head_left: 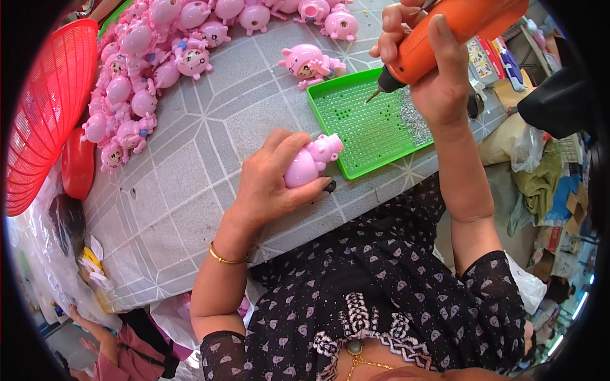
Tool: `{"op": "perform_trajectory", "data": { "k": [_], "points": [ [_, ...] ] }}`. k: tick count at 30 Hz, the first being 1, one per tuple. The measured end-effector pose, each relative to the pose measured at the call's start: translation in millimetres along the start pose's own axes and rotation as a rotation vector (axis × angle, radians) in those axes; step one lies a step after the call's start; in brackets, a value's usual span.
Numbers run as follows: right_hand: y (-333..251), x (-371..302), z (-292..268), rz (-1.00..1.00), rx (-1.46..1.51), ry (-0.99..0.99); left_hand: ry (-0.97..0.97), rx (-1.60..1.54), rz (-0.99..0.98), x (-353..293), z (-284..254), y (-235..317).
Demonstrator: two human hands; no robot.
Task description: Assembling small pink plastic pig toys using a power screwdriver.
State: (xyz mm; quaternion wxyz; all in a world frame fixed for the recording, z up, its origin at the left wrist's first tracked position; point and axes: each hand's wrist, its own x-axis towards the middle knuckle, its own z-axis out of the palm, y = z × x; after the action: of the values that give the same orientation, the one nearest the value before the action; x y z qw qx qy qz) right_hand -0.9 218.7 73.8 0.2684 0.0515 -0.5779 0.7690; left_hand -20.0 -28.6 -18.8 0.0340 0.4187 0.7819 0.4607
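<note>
A pink plastic toy figure lies in my left hand, with fingers and thumb wrapped round its rounded body and its narrow end pointing right. My right hand grips an orange electric screwdriver, held up over a shallow green mesh tray. The thin bit slants down and left above the tray. Small silver screws lie heaped at the tray's right end. Just behind the tray sits another pink figure on its side. A small black thing shows beside my left thumb.
Many pink figures are piled at the far left of the tiled-pattern tabletop. A red plastic basket stands at the left edge. Bags and boxes crowd the right side. Another person's arm shows at the lower left.
</note>
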Motion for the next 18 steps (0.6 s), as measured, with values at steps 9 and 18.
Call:
{"op": "perform_trajectory", "data": {
  "k": [9,18],
  "points": [
    [-39,12,-12,0.163,-0.008,-0.098,-0.01,0.015,0.009,0,0,4],
    [26,55,-28,-0.243,0.533,-0.877,-0.011,0.038,0.044,0,1,5]
  ]
}}
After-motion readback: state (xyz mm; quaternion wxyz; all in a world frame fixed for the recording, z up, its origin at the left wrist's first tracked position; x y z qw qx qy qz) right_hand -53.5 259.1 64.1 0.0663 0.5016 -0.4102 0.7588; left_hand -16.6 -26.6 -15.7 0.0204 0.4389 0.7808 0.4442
